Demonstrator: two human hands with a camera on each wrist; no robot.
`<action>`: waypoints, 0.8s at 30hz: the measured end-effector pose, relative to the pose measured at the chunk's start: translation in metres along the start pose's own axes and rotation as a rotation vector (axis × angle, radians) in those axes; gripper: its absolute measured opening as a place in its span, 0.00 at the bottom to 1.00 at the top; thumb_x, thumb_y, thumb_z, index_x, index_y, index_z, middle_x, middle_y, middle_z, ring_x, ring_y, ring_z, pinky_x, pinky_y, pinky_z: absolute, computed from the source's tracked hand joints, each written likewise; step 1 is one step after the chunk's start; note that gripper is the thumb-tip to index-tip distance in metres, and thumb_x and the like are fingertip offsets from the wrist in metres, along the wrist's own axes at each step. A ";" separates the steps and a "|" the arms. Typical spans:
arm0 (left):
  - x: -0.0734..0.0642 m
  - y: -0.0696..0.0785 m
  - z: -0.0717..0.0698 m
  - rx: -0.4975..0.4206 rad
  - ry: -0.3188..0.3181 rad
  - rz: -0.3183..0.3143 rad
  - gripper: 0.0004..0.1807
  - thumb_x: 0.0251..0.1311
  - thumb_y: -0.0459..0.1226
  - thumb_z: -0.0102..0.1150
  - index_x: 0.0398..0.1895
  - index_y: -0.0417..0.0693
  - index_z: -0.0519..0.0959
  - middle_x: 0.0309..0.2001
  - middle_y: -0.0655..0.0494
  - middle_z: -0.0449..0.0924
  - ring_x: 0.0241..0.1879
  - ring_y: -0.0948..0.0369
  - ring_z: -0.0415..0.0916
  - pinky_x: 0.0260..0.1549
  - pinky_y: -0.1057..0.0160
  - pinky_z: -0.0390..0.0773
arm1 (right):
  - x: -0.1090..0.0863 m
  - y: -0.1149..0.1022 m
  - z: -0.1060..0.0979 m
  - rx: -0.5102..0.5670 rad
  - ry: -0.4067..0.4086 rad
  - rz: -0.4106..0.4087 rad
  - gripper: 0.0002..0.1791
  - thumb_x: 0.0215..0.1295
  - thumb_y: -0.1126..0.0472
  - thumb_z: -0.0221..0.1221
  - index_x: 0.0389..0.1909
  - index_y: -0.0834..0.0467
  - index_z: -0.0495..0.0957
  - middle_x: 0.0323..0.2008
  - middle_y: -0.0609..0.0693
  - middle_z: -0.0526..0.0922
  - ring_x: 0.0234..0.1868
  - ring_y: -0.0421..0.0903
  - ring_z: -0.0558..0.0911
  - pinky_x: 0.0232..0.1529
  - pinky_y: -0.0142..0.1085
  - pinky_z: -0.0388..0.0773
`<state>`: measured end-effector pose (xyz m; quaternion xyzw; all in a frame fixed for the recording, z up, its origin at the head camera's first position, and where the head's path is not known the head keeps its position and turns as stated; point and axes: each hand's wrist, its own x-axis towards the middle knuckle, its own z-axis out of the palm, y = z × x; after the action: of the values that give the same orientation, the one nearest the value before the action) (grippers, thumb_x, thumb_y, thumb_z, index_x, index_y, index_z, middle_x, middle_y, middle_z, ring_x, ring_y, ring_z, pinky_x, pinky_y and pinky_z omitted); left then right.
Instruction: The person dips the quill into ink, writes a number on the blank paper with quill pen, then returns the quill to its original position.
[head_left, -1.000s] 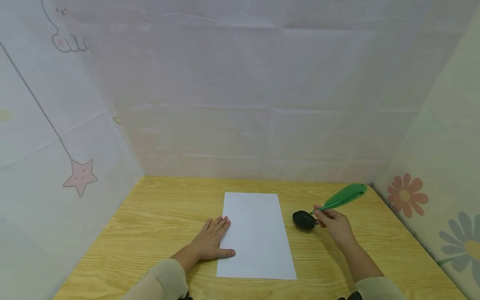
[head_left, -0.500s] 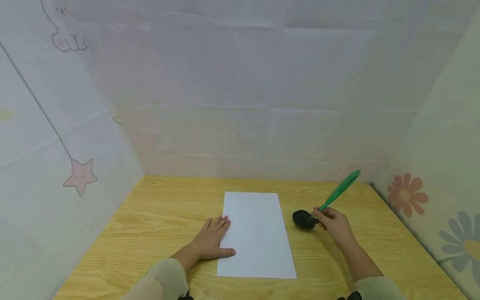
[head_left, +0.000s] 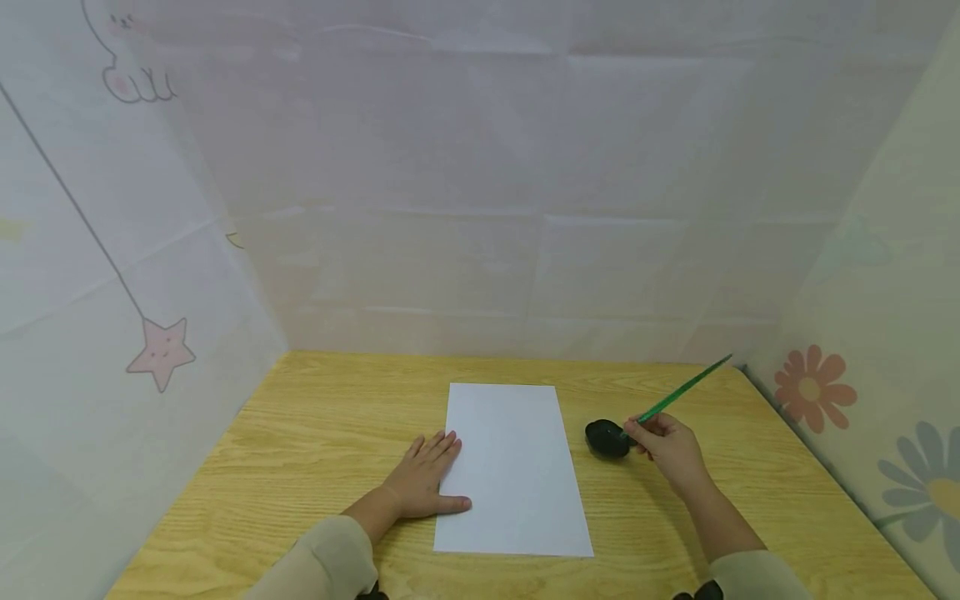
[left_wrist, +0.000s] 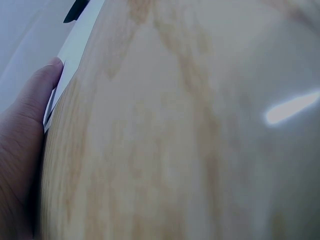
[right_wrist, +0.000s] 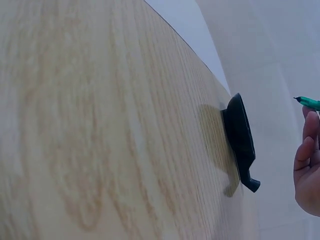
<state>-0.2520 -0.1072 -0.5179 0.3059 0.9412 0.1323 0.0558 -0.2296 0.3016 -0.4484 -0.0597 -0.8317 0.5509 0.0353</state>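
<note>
A white sheet of paper (head_left: 517, 467) lies on the wooden table. My left hand (head_left: 426, 482) rests flat with spread fingers over its left edge, the thumb (left_wrist: 39, 90) reaching onto the sheet in the left wrist view. To the right of the paper sits a small black dish (head_left: 606, 439) with a short handle (right_wrist: 252, 185). My right hand (head_left: 672, 454) pinches a green leaf-shaped pen (head_left: 686, 387) between thumb and fingers. Its thin leaf is seen edge-on, slanting up to the right. In the right wrist view the pen's dark tip (right_wrist: 298, 99) points away from the fingers.
The table (head_left: 337, 417) has a light wood-grain top and meets a pale hanging cloth (head_left: 420, 275) at the back. Printed cloth walls stand on both sides, with a pink star (head_left: 161, 354) at left and flowers (head_left: 813, 390) at right.
The green pen has turned in my right fingers: its leaf went from broadside to edge-on, tilting up and then back down to the right. The left hand, paper and dish have stayed put.
</note>
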 end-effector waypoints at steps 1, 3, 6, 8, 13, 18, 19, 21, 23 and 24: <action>0.000 0.001 -0.002 -0.004 -0.002 0.000 0.58 0.55 0.73 0.47 0.78 0.43 0.51 0.79 0.49 0.46 0.79 0.50 0.41 0.75 0.42 0.40 | 0.000 -0.001 0.000 -0.009 0.001 0.002 0.26 0.66 0.46 0.61 0.51 0.64 0.76 0.32 0.39 0.83 0.31 0.41 0.80 0.33 0.32 0.76; -0.001 0.004 -0.005 -0.006 -0.011 -0.006 0.57 0.56 0.72 0.49 0.78 0.43 0.51 0.79 0.48 0.46 0.79 0.50 0.42 0.75 0.42 0.41 | -0.001 -0.002 0.000 -0.029 0.000 0.009 0.27 0.65 0.46 0.62 0.52 0.65 0.76 0.31 0.40 0.84 0.32 0.41 0.81 0.34 0.32 0.77; -0.003 0.007 -0.011 -0.009 -0.020 -0.014 0.56 0.57 0.70 0.51 0.77 0.42 0.51 0.79 0.48 0.47 0.79 0.50 0.43 0.75 0.42 0.43 | 0.000 -0.004 0.000 -0.032 -0.006 0.024 0.28 0.64 0.46 0.63 0.52 0.65 0.76 0.31 0.40 0.84 0.32 0.41 0.82 0.36 0.32 0.79; -0.003 0.008 -0.012 -0.006 -0.027 -0.018 0.56 0.57 0.69 0.51 0.77 0.43 0.51 0.79 0.48 0.47 0.79 0.50 0.42 0.75 0.43 0.42 | -0.001 -0.005 0.000 -0.035 -0.010 0.027 0.28 0.63 0.46 0.63 0.51 0.65 0.77 0.31 0.41 0.84 0.32 0.41 0.82 0.37 0.33 0.80; -0.002 0.005 -0.007 -0.018 -0.016 -0.011 0.57 0.56 0.72 0.49 0.77 0.43 0.51 0.79 0.48 0.46 0.79 0.50 0.42 0.75 0.42 0.41 | -0.001 -0.005 -0.001 -0.034 -0.007 0.030 0.27 0.63 0.46 0.64 0.50 0.65 0.77 0.33 0.41 0.84 0.32 0.41 0.80 0.39 0.34 0.81; -0.003 0.006 -0.009 -0.017 -0.017 -0.010 0.57 0.56 0.71 0.51 0.77 0.42 0.52 0.79 0.48 0.47 0.79 0.49 0.42 0.75 0.42 0.42 | 0.002 -0.002 -0.002 -0.048 -0.005 0.050 0.26 0.63 0.45 0.64 0.50 0.63 0.76 0.32 0.40 0.82 0.32 0.42 0.78 0.38 0.35 0.77; -0.003 0.006 -0.009 -0.014 -0.017 -0.010 0.57 0.56 0.71 0.51 0.77 0.42 0.52 0.79 0.48 0.47 0.79 0.49 0.42 0.75 0.41 0.42 | 0.002 -0.001 -0.002 -0.052 -0.003 0.053 0.27 0.63 0.45 0.64 0.52 0.63 0.76 0.32 0.39 0.82 0.32 0.42 0.78 0.38 0.35 0.77; -0.002 0.005 -0.007 -0.012 -0.017 -0.012 0.57 0.56 0.71 0.49 0.77 0.43 0.51 0.79 0.48 0.47 0.79 0.50 0.42 0.75 0.42 0.41 | 0.003 0.000 -0.002 -0.052 -0.002 0.059 0.29 0.63 0.45 0.64 0.55 0.63 0.75 0.32 0.39 0.82 0.33 0.42 0.78 0.37 0.35 0.76; -0.002 0.004 -0.005 -0.012 -0.011 -0.010 0.57 0.56 0.73 0.47 0.78 0.43 0.51 0.79 0.49 0.46 0.79 0.51 0.42 0.75 0.42 0.41 | 0.003 0.000 -0.002 -0.048 -0.004 0.067 0.31 0.63 0.45 0.64 0.58 0.63 0.74 0.32 0.38 0.82 0.33 0.42 0.79 0.37 0.34 0.76; -0.002 0.003 -0.004 -0.012 -0.008 -0.008 0.58 0.55 0.73 0.46 0.78 0.44 0.51 0.79 0.49 0.46 0.79 0.51 0.41 0.75 0.42 0.40 | 0.003 -0.001 -0.002 -0.043 -0.005 0.071 0.32 0.63 0.45 0.64 0.59 0.64 0.74 0.32 0.37 0.83 0.33 0.42 0.79 0.38 0.34 0.77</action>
<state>-0.2495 -0.1065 -0.5129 0.3025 0.9413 0.1364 0.0618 -0.2327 0.3038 -0.4470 -0.0882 -0.8409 0.5338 0.0123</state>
